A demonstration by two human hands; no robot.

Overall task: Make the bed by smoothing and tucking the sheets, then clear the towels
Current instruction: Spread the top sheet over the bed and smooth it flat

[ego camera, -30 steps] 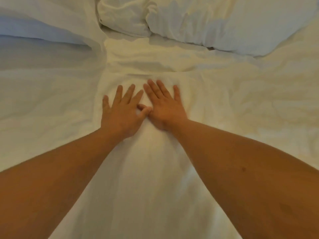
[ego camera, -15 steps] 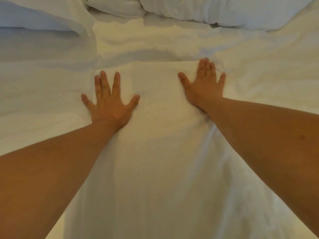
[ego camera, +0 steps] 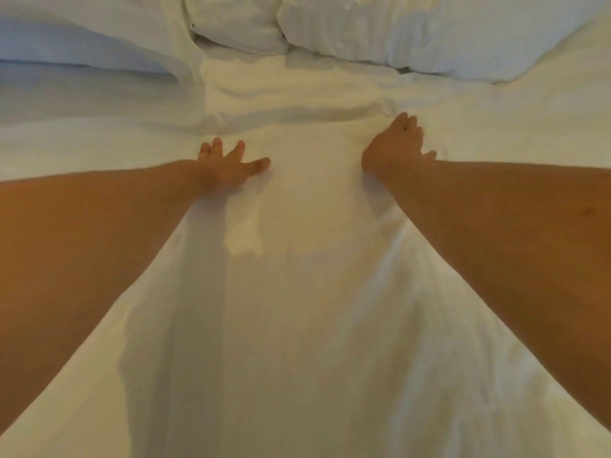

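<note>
Left hand [ego camera: 224, 168] fingers [ego camera: 238, 149] splayed wide, palm flat on the sheet [ego camera: 297, 292]. Right hand [ego camera: 393, 147] also flat on it, fingers [ego camera: 408, 125] straight and close together, tips at a bunched fold [ego camera: 297, 110] across the bed. Hands well apart, smooth strip of sheet between them. Both bare forearms reach in from the near corners. Pillows [ego camera: 413, 31] lie beyond the fold, rumpled. No towels seen.

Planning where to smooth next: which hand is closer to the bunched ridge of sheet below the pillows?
The right hand: its fingertips reach the ridge of sheet, while the left hand lies flat short of it.
</note>
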